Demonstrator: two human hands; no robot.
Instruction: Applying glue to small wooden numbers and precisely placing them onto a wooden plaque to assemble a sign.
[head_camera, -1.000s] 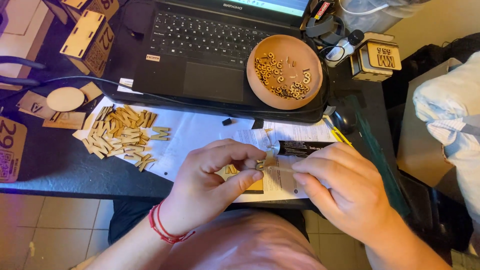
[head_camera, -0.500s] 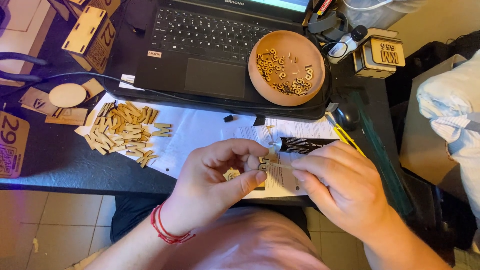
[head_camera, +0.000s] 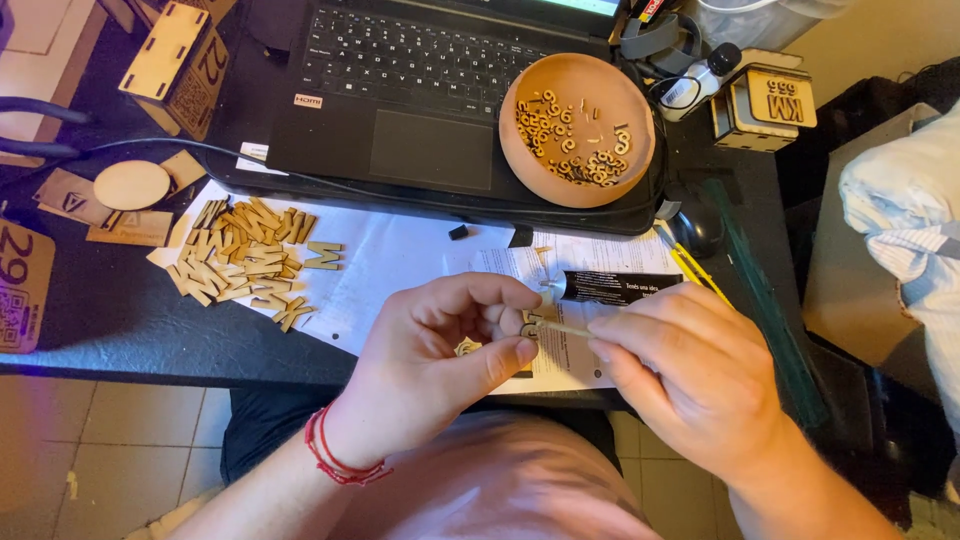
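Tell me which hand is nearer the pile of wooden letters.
Left. The left hand sits just right of the pile of wooden letters; the right hand is farther right, beyond the left one.

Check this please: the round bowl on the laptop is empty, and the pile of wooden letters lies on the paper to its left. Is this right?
Not quite. The head view shows the bowl is not empty: it holds many small wooden pieces. The rest stands: it sits on the laptop, and the pile of wooden letters lies on the paper to its left.

small wooden piece (head_camera: 527, 328) mostly hidden by fingers
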